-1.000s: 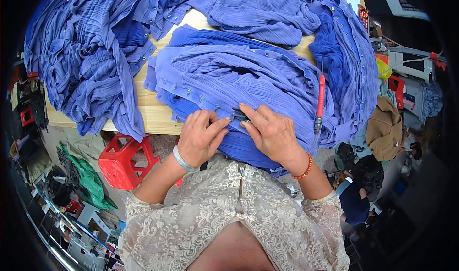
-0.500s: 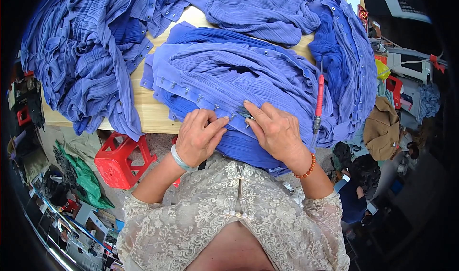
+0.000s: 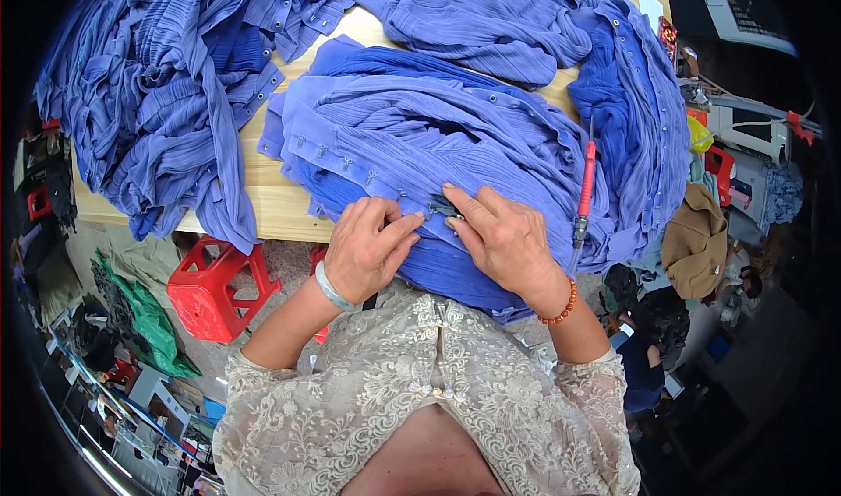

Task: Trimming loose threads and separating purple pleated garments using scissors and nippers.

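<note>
Blue-violet pleated garment [image 3: 403,141] on the surface [image 3: 285,222]: looks soft and light, likely to slip and rumple; best held by its fastener strip [image 3: 359,169]. Pinched there, apparently, by the left grip [image 3: 362,244], with a small dark tool [image 3: 443,203] clasped in the right grip [image 3: 506,240]. Shows one metal fastener [image 3: 431,210] less covered than a second ago.

The tabletop [image 3: 282,214] is pale, grained wood. Crinkled blue garments [image 3: 188,141] lie on it: a left heap [image 3: 144,93] drooping over the near edge, a middle bundle [image 3: 394,124], a right-hand pile [image 3: 644,163] and a far pile [image 3: 482,19], with gaps between.
</note>
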A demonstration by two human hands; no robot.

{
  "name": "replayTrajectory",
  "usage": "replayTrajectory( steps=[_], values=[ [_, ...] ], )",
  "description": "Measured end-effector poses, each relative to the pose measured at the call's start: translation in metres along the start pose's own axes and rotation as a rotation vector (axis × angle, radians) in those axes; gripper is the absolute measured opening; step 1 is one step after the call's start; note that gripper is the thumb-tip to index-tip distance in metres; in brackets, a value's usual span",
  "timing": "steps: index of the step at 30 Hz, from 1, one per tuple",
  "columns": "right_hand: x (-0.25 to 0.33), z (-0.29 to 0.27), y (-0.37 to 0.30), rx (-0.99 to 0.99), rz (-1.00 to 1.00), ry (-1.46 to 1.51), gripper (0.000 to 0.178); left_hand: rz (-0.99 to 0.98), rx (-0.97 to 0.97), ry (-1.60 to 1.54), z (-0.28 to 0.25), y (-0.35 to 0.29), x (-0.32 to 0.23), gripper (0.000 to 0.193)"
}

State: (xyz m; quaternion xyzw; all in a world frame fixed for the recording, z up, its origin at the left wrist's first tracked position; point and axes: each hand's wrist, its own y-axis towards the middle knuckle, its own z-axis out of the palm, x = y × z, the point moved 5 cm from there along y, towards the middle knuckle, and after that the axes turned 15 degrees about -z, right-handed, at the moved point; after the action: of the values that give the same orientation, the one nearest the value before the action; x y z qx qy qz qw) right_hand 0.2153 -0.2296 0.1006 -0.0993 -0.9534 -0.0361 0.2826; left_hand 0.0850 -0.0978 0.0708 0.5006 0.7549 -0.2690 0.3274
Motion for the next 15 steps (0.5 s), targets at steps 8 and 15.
replayTrajectory(
  steps=[8,15],
  values=[
    [-0.004,-0.001,-0.004,-0.097,-0.001,0.105,0.038,0.001,-0.028,-0.027,-0.001,0.001,0.002,0.029],
    [-0.009,-0.007,-0.016,-0.132,0.040,0.138,0.043,0.003,-0.150,-0.075,-0.008,0.013,0.000,0.028]
  ],
)
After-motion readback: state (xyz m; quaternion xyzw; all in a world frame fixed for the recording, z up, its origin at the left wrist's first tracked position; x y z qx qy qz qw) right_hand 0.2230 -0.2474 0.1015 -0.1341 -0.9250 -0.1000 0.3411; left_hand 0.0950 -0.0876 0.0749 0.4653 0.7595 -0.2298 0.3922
